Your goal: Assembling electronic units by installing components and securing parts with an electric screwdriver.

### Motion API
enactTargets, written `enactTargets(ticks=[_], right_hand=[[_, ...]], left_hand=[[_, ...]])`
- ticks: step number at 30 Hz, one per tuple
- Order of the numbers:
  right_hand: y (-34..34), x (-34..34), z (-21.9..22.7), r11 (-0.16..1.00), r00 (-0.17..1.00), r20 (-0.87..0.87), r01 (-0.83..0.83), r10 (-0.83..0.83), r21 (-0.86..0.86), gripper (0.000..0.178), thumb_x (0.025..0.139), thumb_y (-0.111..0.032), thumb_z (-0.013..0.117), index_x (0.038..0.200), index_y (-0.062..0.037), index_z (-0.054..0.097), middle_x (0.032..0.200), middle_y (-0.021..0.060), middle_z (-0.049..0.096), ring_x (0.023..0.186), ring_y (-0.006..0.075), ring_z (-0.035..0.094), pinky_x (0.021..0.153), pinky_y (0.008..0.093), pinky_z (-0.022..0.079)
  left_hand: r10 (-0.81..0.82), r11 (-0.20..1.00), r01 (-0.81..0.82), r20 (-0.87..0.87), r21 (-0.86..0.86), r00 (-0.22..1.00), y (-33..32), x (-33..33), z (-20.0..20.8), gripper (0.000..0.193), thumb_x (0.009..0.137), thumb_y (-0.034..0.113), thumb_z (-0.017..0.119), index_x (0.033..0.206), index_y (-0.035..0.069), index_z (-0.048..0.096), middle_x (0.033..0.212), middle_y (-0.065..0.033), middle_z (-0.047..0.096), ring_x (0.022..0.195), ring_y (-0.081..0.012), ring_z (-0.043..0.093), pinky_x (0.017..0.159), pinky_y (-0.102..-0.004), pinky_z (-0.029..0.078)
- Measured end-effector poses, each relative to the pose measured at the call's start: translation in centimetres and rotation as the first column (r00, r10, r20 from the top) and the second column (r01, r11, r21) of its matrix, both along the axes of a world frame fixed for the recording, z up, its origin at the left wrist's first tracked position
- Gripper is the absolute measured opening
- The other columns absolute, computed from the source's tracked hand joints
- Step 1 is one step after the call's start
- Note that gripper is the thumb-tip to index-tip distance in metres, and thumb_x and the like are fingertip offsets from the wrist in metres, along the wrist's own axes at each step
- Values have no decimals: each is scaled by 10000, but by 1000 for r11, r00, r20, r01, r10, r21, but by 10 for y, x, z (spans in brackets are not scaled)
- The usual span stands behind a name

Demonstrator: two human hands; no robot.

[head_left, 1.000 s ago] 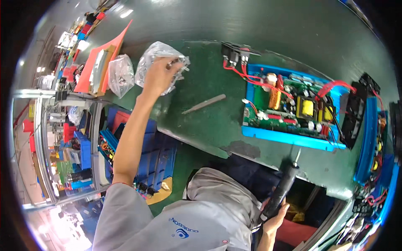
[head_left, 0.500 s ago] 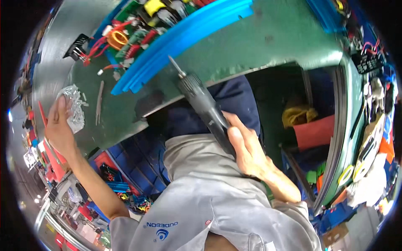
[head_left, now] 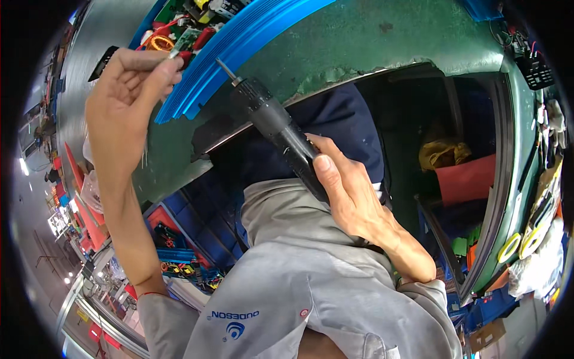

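Here's the black cylindrical electric screwdriver (head_left: 275, 122), slanting across the middle of the view, its slim metal bit (head_left: 226, 69) pointing up and left. The right hand (head_left: 353, 194) is wrapped round the rear of that barrel, thumb along the top, a firm closed grip. The bit's tip shows against the long ridged side of a bright blue metal casing (head_left: 257, 30); touching or just short of it, I can't tell.

Over to the left hand (head_left: 173, 62), up beside the casing's near corner: fingers curled, thumb and forefinger drawn close together. There's a pale speck right at the fingertips, too small to say whether anything is pinched there.

Inside the casing, cut off by the upper edge of view, sits a green circuit board (head_left: 190, 37) crowded with parts, an orange wire-wound ring (head_left: 160, 43) among them, close to the left fingertips. A black plastic part (head_left: 103, 63) pokes out behind the left hand.

All this is on the worn green desk (head_left: 371, 45), its front edge chipped. Below that edge, dark blue trousers (head_left: 353, 125) and a grey shirt (head_left: 281, 251). Off right, under the desk, a mustard cloth (head_left: 443, 154) beside a flat red sheet (head_left: 466, 179); lower left, a blue plastic bin (head_left: 203, 221).
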State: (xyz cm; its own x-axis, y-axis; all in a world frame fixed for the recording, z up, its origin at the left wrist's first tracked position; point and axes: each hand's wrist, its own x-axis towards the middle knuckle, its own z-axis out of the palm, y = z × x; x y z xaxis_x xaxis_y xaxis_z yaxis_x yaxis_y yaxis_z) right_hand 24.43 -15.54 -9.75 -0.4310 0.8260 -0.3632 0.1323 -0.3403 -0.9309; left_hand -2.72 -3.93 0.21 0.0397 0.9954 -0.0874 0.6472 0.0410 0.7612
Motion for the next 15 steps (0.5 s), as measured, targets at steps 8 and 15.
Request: enactTargets(ticks=[8, 15], right_hand=[[13, 5, 4, 907, 934, -348, -81, -75, -413, 691, 1085, -565, 234, 1235, 12, 584, 808, 46, 644, 737, 119, 594, 708, 265, 460], [4, 1, 1, 912, 950, -311, -100, -31, -398, 738, 1074, -561, 187, 1338, 40, 523, 808, 86, 647, 714, 146, 585, 690, 284, 454]], left_hand=[[-21, 968, 113, -376, 224, 926, 1, 17, 10, 92, 839, 69, 767, 924, 44, 744, 968, -44, 732, 875, -142, 684, 794, -284, 517], [-184, 845, 467, -679, 260, 711, 15, 17, 2, 144, 744, 69, 763, 842, 10, 677, 1460, -145, 537, 1310, -333, 535, 1052, -452, 450]])
